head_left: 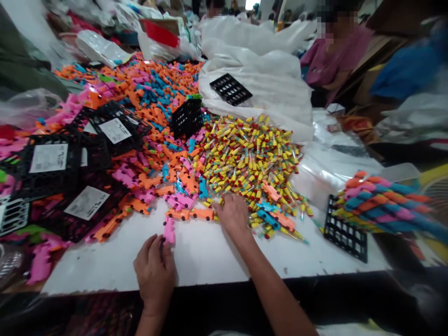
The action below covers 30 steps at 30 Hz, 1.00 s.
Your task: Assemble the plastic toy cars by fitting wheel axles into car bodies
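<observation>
Low on the white table (199, 247), my left hand (156, 268) is closed, with thumb and fingertips on the near end of a pink toy car (169, 228). My right hand (234, 215) reaches to the near edge of a heap of small clear tubes with yellow and red caps (245, 158). Its fingers are curled down and hide whatever is in them. Just left of those fingers lies an orange toy car (203, 214). Blue toy cars (269, 219) and an orange one (285, 221) rest on the heap's right side.
A large pile of orange, pink and blue toy cars (154, 102) covers the left and back. Black plastic grid trays (52, 179), some with white labels, lie on it. At right, another black tray (346, 228) stands by a blurred multicoloured stack (381, 203). A person (338, 60) sits behind.
</observation>
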{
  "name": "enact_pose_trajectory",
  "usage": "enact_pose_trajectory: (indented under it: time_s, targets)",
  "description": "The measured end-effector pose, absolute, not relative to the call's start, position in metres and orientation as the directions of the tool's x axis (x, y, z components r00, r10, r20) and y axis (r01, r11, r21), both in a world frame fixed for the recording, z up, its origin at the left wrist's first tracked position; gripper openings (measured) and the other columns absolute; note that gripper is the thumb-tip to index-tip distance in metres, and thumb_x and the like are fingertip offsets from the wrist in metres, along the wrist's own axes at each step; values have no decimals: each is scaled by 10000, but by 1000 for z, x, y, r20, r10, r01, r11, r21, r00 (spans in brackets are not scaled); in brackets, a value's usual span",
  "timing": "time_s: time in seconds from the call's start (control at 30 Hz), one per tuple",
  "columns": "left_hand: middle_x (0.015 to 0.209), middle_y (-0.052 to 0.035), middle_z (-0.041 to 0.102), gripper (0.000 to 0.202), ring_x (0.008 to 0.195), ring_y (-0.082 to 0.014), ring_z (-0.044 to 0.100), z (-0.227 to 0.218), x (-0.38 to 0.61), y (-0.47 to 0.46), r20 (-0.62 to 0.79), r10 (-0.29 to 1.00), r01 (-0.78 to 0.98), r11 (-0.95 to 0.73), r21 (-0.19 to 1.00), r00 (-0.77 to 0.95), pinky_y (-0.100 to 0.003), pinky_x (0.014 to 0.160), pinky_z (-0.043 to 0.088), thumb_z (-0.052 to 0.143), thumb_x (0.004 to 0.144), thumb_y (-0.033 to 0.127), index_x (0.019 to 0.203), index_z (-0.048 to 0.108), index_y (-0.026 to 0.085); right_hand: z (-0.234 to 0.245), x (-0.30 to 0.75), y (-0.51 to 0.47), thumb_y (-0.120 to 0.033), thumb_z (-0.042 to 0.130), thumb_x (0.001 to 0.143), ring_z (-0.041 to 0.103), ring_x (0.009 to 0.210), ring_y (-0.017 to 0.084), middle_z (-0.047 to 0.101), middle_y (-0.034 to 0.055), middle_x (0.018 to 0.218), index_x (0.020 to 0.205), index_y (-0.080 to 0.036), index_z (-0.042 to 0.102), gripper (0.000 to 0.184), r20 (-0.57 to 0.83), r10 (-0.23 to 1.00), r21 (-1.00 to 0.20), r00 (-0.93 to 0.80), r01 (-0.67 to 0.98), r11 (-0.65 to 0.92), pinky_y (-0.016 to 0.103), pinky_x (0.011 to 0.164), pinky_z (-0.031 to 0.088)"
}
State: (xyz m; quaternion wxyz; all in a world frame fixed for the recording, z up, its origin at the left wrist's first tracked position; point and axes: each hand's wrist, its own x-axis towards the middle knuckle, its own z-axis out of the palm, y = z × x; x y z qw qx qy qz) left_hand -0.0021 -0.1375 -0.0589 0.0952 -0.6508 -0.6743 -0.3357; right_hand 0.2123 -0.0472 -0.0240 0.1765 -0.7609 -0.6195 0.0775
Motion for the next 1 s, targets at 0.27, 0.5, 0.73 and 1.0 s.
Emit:
enact_pose_trajectory:
  time_s: [0.27,0.5,0.73,1.0]
  targets:
    - [1100,-176,640,278,1050,-291,595,-59,-3,-140,621,772,940,-100,328,-134,-451,912,480,502,923,282,1085,616,88,-4,256,-52,-278,408,897,558,750,164,635,42,856,985,-176,573,214,186,952,-701,242,712,-44,263,676,404]
    - [1094,-166,647,264,1022,-290,606,-60,-1,-140,646,747,933,-104,346,-156,-441,888,487,502,921,265,1082,620,93,-3,277,-88,-173,424,883,564,808,185,642,67,898,902,-172,590,167,113,992,-391,-54,915,94,276,706,384]
    - [1087,-165,650,260,1024,-287,603,-61,-2,-140,646,747,934,-103,341,-154,-436,887,487,512,917,256,1090,617,93,-13,260,-79,-145,531,873,562,875,205,649,74,908,923,-190,642,130,36,941,-154,-338,928,339,294,785,394]
    - [1073,-168,655,252,1014,-282,606,-62,-1,-141,662,730,930,-104,354,-170,-424,891,489,529,906,234,1085,617,81,-7,261,-70,-230,442,913,601,919,204,653,94,997,1077,-162,565,216,53,998,-351,-34,935,50,278,778,434]
